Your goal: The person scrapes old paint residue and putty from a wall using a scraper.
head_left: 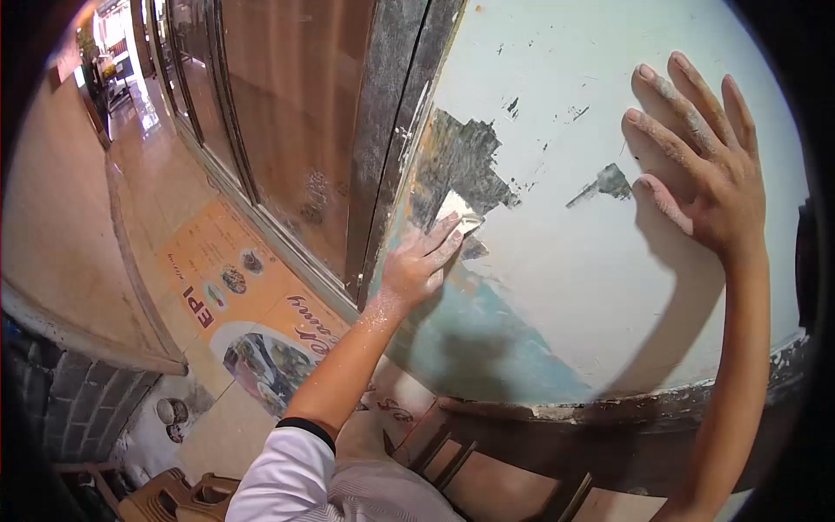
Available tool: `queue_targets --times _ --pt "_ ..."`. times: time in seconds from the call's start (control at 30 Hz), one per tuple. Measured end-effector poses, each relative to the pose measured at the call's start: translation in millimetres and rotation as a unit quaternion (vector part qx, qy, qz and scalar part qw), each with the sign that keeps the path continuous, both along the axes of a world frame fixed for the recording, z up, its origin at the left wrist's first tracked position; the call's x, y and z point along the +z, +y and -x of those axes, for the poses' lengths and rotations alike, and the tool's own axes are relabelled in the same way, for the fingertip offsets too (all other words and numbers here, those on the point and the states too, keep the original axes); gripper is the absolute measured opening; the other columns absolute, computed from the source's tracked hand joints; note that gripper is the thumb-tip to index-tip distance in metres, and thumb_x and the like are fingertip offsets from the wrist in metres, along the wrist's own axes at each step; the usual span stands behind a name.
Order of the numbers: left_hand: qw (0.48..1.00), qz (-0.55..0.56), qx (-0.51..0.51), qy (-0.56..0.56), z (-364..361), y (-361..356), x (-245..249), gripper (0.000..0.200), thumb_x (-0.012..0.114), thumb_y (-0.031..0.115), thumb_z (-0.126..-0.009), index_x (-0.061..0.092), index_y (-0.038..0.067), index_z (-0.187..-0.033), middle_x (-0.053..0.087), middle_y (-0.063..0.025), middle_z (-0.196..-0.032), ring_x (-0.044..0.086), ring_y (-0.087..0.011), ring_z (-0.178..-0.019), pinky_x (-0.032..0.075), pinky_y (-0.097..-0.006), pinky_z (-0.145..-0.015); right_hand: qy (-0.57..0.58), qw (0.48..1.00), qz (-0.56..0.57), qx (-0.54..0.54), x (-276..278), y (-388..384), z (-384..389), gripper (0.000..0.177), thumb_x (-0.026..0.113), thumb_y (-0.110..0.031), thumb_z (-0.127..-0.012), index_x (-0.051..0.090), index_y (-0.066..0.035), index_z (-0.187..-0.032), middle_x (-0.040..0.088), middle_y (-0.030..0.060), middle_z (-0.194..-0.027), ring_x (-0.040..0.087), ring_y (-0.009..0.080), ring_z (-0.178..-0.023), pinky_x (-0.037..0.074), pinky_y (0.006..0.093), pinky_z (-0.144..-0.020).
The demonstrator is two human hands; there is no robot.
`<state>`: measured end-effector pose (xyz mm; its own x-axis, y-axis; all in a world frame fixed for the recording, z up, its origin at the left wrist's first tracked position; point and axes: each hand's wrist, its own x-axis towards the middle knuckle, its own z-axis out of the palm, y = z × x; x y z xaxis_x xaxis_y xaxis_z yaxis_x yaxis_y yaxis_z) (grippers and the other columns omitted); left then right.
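Pressed to the wall near the door frame, my left hand [419,265] has its fingers on a small white flat piece [458,214], whose exact kind I cannot make out. The piece lies at the lower edge of a dark bare patch [461,157] where the white paint is gone. White dust covers that hand and wrist. My right hand [718,178] rests on the painted wall [557,235] at the upper right, fingers spread and dusty, holding nothing. A smaller grey patch [614,182] shows just left of its thumb.
A dark wooden door frame [383,130] with glass panels borders the wall on the left. An orange printed banner [204,248] covers part of the tiled floor. Brown plastic furniture [165,496] stands at lower left, near grey blocks [83,396]. A dark ledge [609,426] runs below the wall.
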<state>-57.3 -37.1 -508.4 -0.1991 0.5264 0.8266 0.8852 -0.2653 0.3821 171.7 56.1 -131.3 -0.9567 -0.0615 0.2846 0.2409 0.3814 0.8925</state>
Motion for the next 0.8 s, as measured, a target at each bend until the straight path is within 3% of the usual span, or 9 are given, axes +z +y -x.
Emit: queue_targets --times 0.13,0.2,0.27,0.3,0.33,0.4,0.6,0.67,0.8 --pt "1.000 -0.023 0.019 -0.004 -5.8 0.7 5.0 0.061 0.062 -0.005 -0.070 0.069 0.009 -0.129 0.059 -0.0114 -0.148 0.066 -0.0322 -0.116 0.053 -0.0415 -0.089 0.007 1.000 0.006 0.014 0.1 1.2 0.7 0.059 0.075 -0.038 -0.075 0.067 -0.038 -0.134 0.052 -0.0061 -0.155 0.039 0.0232 -0.150 0.020 0.0509 -0.129" --pt "0.999 0.027 0.017 -0.021 -8.0 0.4 7.8 0.059 0.062 -0.002 -0.070 0.070 0.009 -0.127 0.058 -0.0102 -0.149 0.067 -0.0321 -0.115 0.053 -0.0413 -0.090 0.003 1.000 0.009 0.015 0.7 -1.4 1.1 0.058 0.075 -0.038 -0.076 0.068 -0.036 -0.133 0.053 -0.0057 -0.154 0.041 0.0239 -0.149 0.020 0.0509 -0.129" --pt "0.999 -0.033 0.028 0.008 -4.1 4.7 9.5 0.059 0.066 0.005 -0.074 0.069 0.020 -0.131 0.058 0.0047 -0.149 0.065 -0.0268 -0.085 0.057 -0.0338 -0.074 -0.001 1.000 0.005 0.021 1.2 -0.2 0.2 0.057 0.074 -0.038 -0.077 0.068 -0.035 -0.134 0.053 -0.0059 -0.154 0.041 0.0247 -0.149 0.021 0.0514 -0.128" --pt "0.999 -0.026 0.032 0.009 -3.0 3.7 7.0 0.062 0.066 0.005 -0.073 0.068 0.022 -0.132 0.056 0.0054 -0.151 0.066 -0.0271 -0.086 0.057 -0.0339 -0.074 0.000 1.000 0.005 0.022 1.2 -0.8 0.8 0.057 0.074 -0.038 -0.077 0.068 -0.035 -0.134 0.053 -0.0059 -0.154 0.041 0.0247 -0.149 0.021 0.0514 -0.128" --pt "0.999 -0.027 0.033 0.010 -2.8 2.1 4.7 0.062 0.066 0.005 -0.073 0.068 0.022 -0.132 0.056 0.0054 -0.151 0.066 -0.0271 -0.086 0.057 -0.0339 -0.074 -0.001 1.000 0.008 0.019 1.5 -2.1 1.6 0.057 0.074 -0.038 -0.077 0.068 -0.035 -0.134 0.053 -0.0059 -0.154 0.041 0.0246 -0.149 0.021 0.0515 -0.128" --pt "1.000 0.009 0.025 0.015 -3.7 -1.0 4.7 0.062 0.062 -0.003 -0.069 0.069 0.008 -0.129 0.056 -0.0097 -0.151 0.067 -0.0315 -0.109 0.054 -0.0385 -0.088 0.000 1.000 0.011 0.014 2.5 -2.4 0.8 0.057 0.074 -0.038 -0.077 0.068 -0.035 -0.134 0.053 -0.0059 -0.154 0.040 0.0246 -0.149 0.020 0.0516 -0.128" --pt "1.000 0.013 0.009 0.008 -6.2 3.6 17.3 0.064 0.062 -0.004 -0.068 0.068 0.007 -0.130 0.055 -0.0105 -0.152 0.066 -0.0317 -0.099 0.053 -0.0380 -0.084 0.009 1.000 0.015 0.017 -1.5 2.8 -0.6 0.060 0.075 -0.040 -0.075 0.067 -0.035 -0.135 0.052 -0.0061 -0.156 0.039 0.0238 -0.150 0.019 0.0504 -0.129" --pt "0.999 -0.049 0.006 0.020 -4.4 6.9 11.0 0.064 0.062 -0.004 -0.068 0.067 0.007 -0.131 0.055 -0.0107 -0.152 0.065 -0.0323 -0.094 0.052 -0.0383 -0.083 0.007 1.000 0.011 0.017 0.2 0.3 0.6 0.061 0.075 -0.040 -0.075 0.066 -0.035 -0.135 0.052 -0.0064 -0.156 0.039 0.0238 -0.150 0.019 0.0506 -0.129" --pt "1.000 0.009 0.008 0.013 -8.1 3.3 27.9 0.063 0.064 -0.001 -0.068 0.068 0.009 -0.130 0.056 -0.0110 -0.151 0.066 -0.0324 -0.097 0.053 -0.0381 -0.082 0.008 1.000 0.018 0.020 -0.4 -0.1 1.0 0.062 0.076 -0.040 -0.074 0.067 -0.036 -0.134 0.052 -0.0061 -0.156 0.039 0.0236 -0.150 0.020 0.0509 -0.129"
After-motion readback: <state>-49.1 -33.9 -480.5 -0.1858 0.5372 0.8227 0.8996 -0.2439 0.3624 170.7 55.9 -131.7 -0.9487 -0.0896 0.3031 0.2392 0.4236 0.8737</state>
